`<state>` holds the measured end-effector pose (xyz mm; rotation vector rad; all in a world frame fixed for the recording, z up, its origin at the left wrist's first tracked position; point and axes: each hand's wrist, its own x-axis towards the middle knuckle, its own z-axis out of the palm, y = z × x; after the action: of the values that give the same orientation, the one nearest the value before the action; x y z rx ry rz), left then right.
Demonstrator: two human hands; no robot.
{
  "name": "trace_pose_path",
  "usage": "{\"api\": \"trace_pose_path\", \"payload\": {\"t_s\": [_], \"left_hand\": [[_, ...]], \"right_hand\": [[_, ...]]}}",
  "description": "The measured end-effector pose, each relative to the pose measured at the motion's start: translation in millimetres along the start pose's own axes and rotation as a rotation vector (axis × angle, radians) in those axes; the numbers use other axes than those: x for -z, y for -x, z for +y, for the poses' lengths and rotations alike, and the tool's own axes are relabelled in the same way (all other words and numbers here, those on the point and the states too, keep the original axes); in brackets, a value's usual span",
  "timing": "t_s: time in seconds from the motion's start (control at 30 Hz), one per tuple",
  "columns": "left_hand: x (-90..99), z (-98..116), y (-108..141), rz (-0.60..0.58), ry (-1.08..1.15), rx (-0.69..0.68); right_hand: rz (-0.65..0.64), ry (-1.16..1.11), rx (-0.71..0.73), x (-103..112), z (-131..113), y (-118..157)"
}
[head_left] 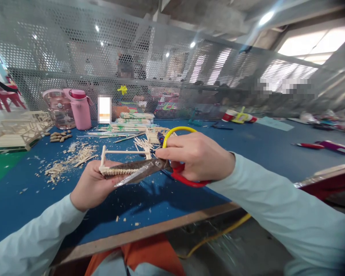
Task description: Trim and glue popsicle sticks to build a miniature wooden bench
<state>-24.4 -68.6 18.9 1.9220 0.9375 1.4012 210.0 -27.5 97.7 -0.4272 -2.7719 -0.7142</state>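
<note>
My left hand is closed around the near left end of a small wooden stick frame, which has upright posts, a thin rail and a row of short sticks along its base. My right hand grips a pair of scissors with one yellow and one red handle loop. The blades are parted and point left, lying across the near side of the stick row. Whether they touch the sticks I cannot tell. My left fingertips are partly hidden behind the frame and blades.
Wood scraps litter the blue tabletop at left. Peanuts, a pink bottle and bundled sticks stand or lie farther back. Finished-looking stick models sit far left. A perforated metal screen closes the back. A red pen lies right.
</note>
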Motion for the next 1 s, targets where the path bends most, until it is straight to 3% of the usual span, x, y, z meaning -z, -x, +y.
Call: {"api": "trace_pose_path", "payload": {"t_s": [0.37,0.57,0.83,1.0], "left_hand": [[0.7,-7,-1,0.005,0.003,-0.075],[0.1,-7,-2,0.033,0.055,-0.092],[-2.7,-7,0,-0.017,0.012,-0.066],[-4.0,-10,0,0.006,0.071,-0.044]], "right_hand": [[-0.056,0.045,-0.068,11,-10,-12],[-0.049,0.01,-0.061,7,-8,-12],[-0.041,-0.039,-0.01,-4,-1,-6],[-0.027,0.011,-0.042,2,-5,-12]]}}
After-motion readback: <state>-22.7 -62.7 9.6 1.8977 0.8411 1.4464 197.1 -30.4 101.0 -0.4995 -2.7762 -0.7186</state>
